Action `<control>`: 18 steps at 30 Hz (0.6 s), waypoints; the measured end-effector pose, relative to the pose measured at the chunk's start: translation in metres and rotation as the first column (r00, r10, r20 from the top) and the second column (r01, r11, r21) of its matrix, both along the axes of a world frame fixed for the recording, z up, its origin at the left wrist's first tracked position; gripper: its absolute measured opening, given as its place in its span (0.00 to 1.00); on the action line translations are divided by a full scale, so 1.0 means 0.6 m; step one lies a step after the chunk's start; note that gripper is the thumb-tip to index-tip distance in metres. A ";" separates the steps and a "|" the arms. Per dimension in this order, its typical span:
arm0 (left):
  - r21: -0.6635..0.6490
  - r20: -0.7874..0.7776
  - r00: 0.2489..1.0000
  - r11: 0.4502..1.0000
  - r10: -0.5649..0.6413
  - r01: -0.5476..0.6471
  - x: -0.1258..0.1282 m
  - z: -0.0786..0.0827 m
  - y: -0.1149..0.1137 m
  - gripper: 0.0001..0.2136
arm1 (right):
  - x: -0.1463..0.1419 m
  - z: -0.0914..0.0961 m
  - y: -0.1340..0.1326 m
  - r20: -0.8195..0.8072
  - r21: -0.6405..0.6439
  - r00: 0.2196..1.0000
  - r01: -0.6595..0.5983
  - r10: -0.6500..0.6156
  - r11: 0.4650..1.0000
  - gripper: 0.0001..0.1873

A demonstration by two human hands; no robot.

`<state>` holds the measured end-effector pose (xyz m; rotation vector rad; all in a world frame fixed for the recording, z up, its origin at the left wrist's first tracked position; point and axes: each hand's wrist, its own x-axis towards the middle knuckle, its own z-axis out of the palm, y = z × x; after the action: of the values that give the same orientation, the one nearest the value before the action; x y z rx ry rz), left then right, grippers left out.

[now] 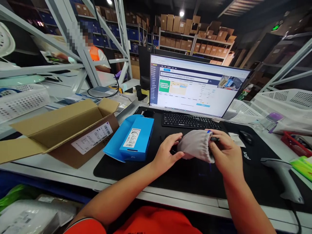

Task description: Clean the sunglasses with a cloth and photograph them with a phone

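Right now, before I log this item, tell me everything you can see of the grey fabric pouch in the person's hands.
The grey fabric pouch is a soft, matte, wrinkled cloth bag, puckered toward its right end, where a small dark object shows. The left hand cups its left side, and the right hand pinches the right end. It lies roughly sideways above the black desk mat, in front of the keyboard; whether it touches the mat cannot be told.
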<state>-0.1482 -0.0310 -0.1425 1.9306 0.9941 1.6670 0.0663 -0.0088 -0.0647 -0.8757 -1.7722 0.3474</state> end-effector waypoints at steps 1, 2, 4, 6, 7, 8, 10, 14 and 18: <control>-0.028 0.020 1.000 1.000 -0.014 0.015 0.000 0.001 0.001 0.32 | 0.003 -0.004 0.010 -0.073 -0.052 0.997 -0.011 0.007 0.999 0.05; -0.056 0.030 0.999 0.998 -0.022 0.024 0.000 0.002 0.002 0.32 | 0.004 -0.010 0.020 -0.154 -0.111 0.988 -0.029 0.012 0.993 0.05; -0.126 0.050 0.998 0.991 -0.040 0.046 0.000 0.004 0.002 0.30 | 0.002 -0.024 0.038 -0.322 -0.231 0.946 -0.105 0.026 0.967 0.11; -0.219 0.145 0.988 0.971 -0.062 0.093 0.000 0.006 0.003 0.28 | 0.000 -0.037 0.053 -0.469 -0.315 0.882 -0.205 0.036 0.927 0.18; -0.271 0.218 0.974 0.954 -0.068 0.127 0.001 0.008 0.004 0.28 | 0.000 -0.041 0.059 -0.518 -0.340 0.854 -0.246 0.037 0.908 0.20; -0.319 0.294 0.954 0.934 -0.065 0.162 0.000 0.009 0.006 0.27 | 0.002 -0.044 0.066 -0.549 -0.360 0.835 -0.277 0.038 0.891 0.21; -0.383 0.424 0.906 0.903 -0.015 0.194 -0.001 0.012 0.011 0.25 | 0.012 -0.045 0.078 -0.542 -0.417 0.839 -0.321 0.051 0.850 0.21; -0.391 0.496 0.851 0.919 0.173 0.041 -0.012 0.017 0.025 0.19 | 0.045 -0.041 0.096 -0.302 -0.535 0.939 -0.307 0.161 0.787 0.19; -0.342 0.436 0.862 0.934 0.258 -0.106 -0.026 0.014 0.032 0.16 | 0.092 -0.035 0.111 -0.202 -0.572 0.974 -0.201 0.100 0.796 0.23</control>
<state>-0.1640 -0.0115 -0.1341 1.1697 1.1738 1.8357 0.1213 0.0577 -0.0858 -1.0981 -1.5969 1.0941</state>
